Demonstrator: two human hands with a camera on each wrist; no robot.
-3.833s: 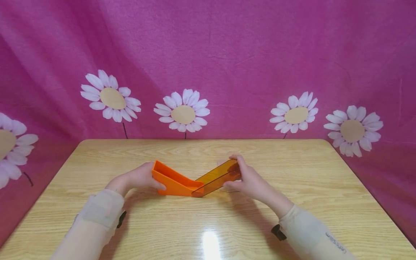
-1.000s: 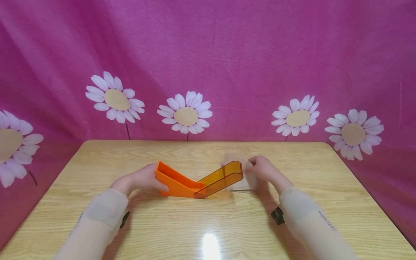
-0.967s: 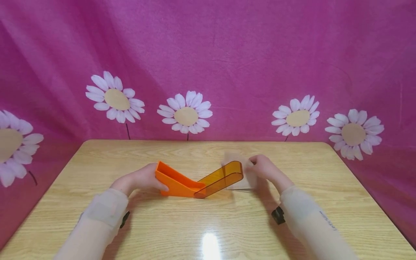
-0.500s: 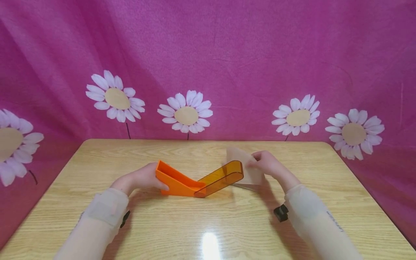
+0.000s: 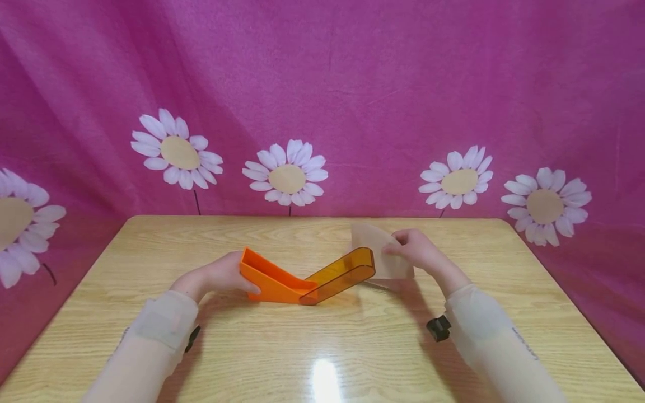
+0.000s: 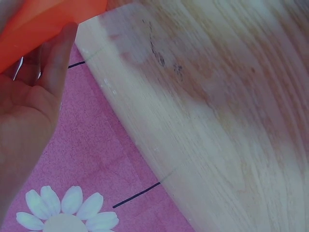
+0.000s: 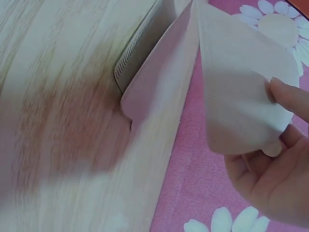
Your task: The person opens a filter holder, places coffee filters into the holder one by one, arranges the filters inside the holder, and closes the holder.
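Note:
My left hand [image 5: 216,277] grips the tall end of an orange plastic container [image 5: 277,282], thumb on its near side. In the left wrist view only a corner of the container [image 6: 43,29] shows beside the fingers. Its see-through amber lid [image 5: 340,282] is swung out to the right, tilted upward. My right hand [image 5: 420,252] pinches a pale paper coffee filter [image 7: 246,92] by one edge, thumb on its face. The filter stands tilted behind the lid's raised end. Below it, more coffee filters [image 7: 137,50] with a crimped edge lie at the table.
The wooden table [image 5: 252,352] has a bright light reflection near its front. Behind it hangs a magenta cloth [image 5: 363,84] with large white daisies. A small black clip-like piece [image 5: 438,328] sits at my right sleeve.
My right hand has let go of the amber lid and now pinches a coffee filter, raising it and drawing it slightly right. My left hand keeps its grip on the container.

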